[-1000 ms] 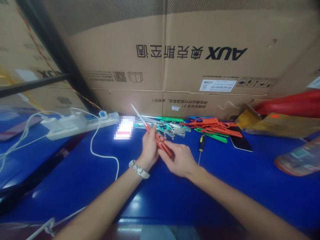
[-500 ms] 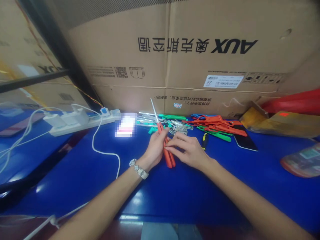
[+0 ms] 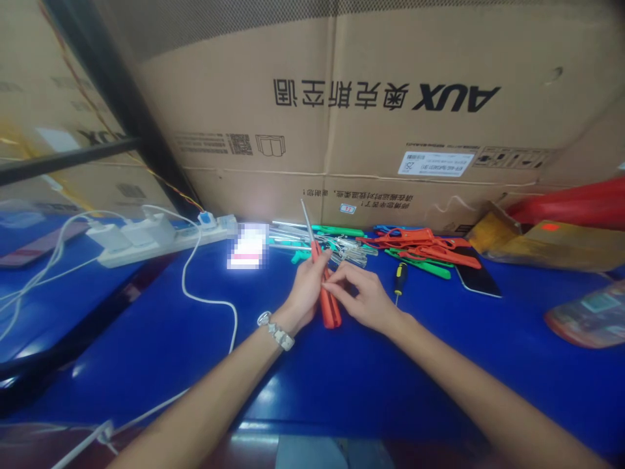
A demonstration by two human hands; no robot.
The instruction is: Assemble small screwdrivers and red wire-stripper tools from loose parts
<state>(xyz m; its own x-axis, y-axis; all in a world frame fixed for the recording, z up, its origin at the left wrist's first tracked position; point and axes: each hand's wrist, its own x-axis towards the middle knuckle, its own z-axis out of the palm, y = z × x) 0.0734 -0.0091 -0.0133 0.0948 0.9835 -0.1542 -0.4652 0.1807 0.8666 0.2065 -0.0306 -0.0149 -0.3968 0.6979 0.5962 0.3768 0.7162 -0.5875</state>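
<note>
My left hand [image 3: 306, 286] is closed round an orange-red plastic handle [image 3: 330, 306] with a thin metal rod [image 3: 307, 218] pointing up and away. A groove runs along the handle's lower end. The thumb lies along its upper part. My right hand [image 3: 364, 293] is pinched, its thumb and forefinger tips against the handle's right side. Whatever is between those fingertips is too small or hidden to make out. Just beyond my hands lies a pile of metal parts [image 3: 354, 249], with a green handle [image 3: 342, 230] behind it. A small black-and-yellow screwdriver [image 3: 400, 279] lies right of my right hand.
Orange handle pieces [image 3: 422, 242] and a green piece [image 3: 430, 266] lie at the back right, beside a phone [image 3: 478, 273]. A white power strip [image 3: 166, 244] with cables stands left. A large cardboard box [image 3: 366, 130] closes off the blue table's [image 3: 439, 352] back.
The view has shifted slightly. My right wrist has drawn a little to the left, showing more of the screwdriver. The grip on the orange-red handle is much the same.
</note>
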